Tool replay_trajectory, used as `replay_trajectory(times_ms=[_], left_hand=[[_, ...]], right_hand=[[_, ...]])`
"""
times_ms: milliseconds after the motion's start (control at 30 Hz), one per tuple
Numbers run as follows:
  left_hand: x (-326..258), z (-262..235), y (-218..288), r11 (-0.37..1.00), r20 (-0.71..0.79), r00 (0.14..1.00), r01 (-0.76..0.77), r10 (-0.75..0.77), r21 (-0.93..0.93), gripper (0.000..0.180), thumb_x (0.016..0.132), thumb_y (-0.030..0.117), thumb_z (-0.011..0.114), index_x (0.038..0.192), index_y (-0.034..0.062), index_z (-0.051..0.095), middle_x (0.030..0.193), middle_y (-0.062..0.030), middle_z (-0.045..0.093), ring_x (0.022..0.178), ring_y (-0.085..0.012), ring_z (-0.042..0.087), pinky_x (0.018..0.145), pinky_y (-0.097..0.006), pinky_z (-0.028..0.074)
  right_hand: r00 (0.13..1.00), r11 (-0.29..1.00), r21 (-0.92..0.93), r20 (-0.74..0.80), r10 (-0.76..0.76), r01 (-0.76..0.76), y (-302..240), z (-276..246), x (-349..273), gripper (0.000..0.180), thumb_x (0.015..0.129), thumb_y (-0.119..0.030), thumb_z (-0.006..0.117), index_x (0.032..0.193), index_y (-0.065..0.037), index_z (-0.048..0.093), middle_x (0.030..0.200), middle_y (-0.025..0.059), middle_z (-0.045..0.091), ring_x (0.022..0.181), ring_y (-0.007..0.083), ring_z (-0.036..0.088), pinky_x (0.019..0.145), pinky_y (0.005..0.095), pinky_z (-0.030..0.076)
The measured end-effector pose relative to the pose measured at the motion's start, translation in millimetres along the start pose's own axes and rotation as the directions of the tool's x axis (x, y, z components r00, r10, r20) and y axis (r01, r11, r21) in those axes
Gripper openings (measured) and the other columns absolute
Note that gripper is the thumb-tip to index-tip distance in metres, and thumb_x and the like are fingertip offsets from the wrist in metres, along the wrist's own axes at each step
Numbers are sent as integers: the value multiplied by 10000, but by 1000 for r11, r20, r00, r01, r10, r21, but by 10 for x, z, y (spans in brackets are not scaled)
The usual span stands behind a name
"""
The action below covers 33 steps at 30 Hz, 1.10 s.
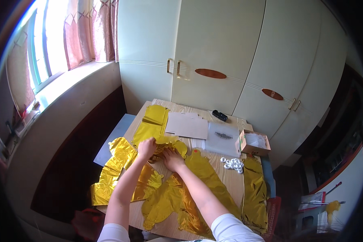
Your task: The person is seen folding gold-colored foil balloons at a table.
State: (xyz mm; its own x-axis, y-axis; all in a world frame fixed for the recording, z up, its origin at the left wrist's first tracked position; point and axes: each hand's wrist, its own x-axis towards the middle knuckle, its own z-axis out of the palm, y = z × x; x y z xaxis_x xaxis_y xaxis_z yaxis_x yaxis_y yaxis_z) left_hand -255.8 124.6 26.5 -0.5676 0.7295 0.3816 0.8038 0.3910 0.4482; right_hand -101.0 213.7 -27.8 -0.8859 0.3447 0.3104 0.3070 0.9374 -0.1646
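Flat, uninflated gold foil balloons cover much of the wooden table (131, 218). My left hand (147, 148) is closed on the crinkled edge of a gold foil balloon (165, 140) near the middle. Beside it, my right hand (172, 159) presses down on the same foil with its fingers spread. To the left lies another shiny gold foil balloon (109, 177), hanging over the table's edge. Below my hands, more gold foil (161, 205) spreads toward me, partly under my right forearm. A smooth gold piece (152, 121) stretches away at the far left.
Pale cardboard sheets (186, 125) and a clear plastic bag (222, 141) lie at the back. A black object (220, 115) sits behind them. Rolls of white ribbon (234, 164) are piled near an open box (255, 142). Folded gold foil (254, 193) lies along the right edge.
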Motion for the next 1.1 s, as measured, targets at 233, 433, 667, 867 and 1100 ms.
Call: replay_trajectory(times_ms=[233,433,667,867,1100], left_hand=[[742,-719,99,998,-318,946,-65,61,-2,154,919,216,536,914,98,634,811,-190,676,775,-414,646,698,-505,514],[1036,-1225,247,977,-407,894,-215,190,-15,139,928,146,541,982,80,650,876,-180,686,825,-373,662,712,-450,535],[979,-1481,391,925,-472,818,-379,329,-12,179,890,36,570,1048,57,651,918,-164,696,840,-341,683,729,-399,549],[837,-1692,538,916,-583,751,-400,310,-28,196,851,38,602,1044,55,630,901,-164,688,819,-352,675,701,-393,561],[457,-1946,733,887,-498,749,-452,437,99,148,842,32,599,978,71,644,848,-136,686,739,-316,677,645,-386,553]], right_hand=[[957,999,-2,288,35,-36,-104,-319,4,481,1000,-275,378,1479,-243,350,1531,124,314,1434,293,261,1182,463,204],[947,996,20,310,81,-92,-110,-329,6,477,1009,-313,346,1484,-278,342,1568,82,251,1459,247,206,1202,438,152],[945,996,27,320,73,-86,-106,-321,3,483,1008,-304,349,1490,-288,323,1567,81,248,1463,245,195,1204,435,143],[959,997,44,280,51,-66,-64,-262,-1,470,1001,-297,374,1471,-302,361,1553,102,274,1453,268,221,1196,457,165],[990,992,-124,142,2,16,-69,-219,-27,544,975,-359,444,1486,-207,333,1538,133,288,1444,320,223,1185,464,186]])
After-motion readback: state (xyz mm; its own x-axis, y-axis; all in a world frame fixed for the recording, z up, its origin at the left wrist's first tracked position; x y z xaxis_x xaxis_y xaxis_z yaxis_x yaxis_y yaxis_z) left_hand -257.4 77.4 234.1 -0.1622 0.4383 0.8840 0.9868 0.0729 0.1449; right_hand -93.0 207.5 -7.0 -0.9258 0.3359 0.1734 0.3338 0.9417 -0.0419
